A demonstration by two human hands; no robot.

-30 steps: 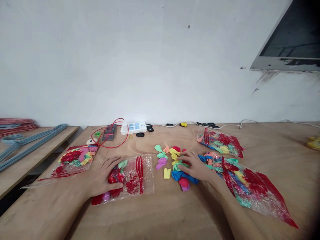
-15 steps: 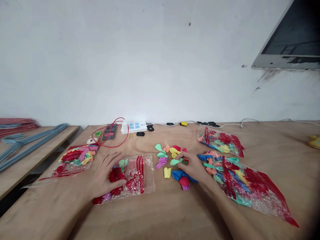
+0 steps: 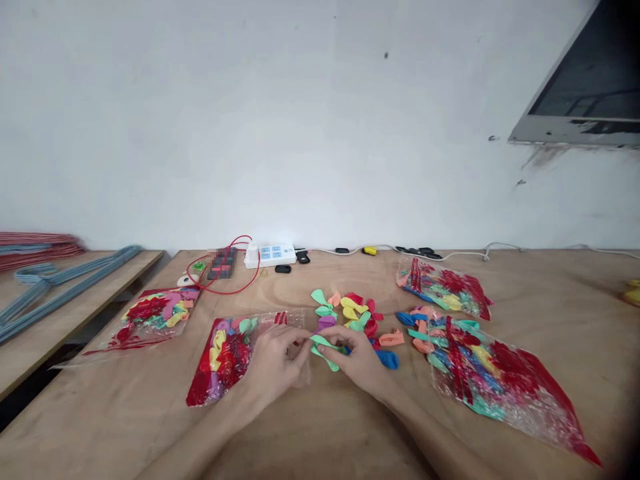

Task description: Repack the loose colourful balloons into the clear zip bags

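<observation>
Head view: left hand [image 3: 275,367] and right hand [image 3: 357,363] have their fingers [image 3: 301,341] clamped on a mint-green deflated latex balloon [image 3: 325,350], held centred between them above the plywood bench [image 3: 320,440], with loose multicoloured latex balloons [image 3: 353,308] within easy reach.

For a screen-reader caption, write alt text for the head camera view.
The left hand and right hand pinch a mint-green uninflated balloon at a plywood table. Loose uninflated balloons lie in a heap beside clear red-printed plastic bags holding more balloons.

White wall [image 3: 300,120], plywood table [image 3: 320,433], side board [image 3: 75,333]
</observation>
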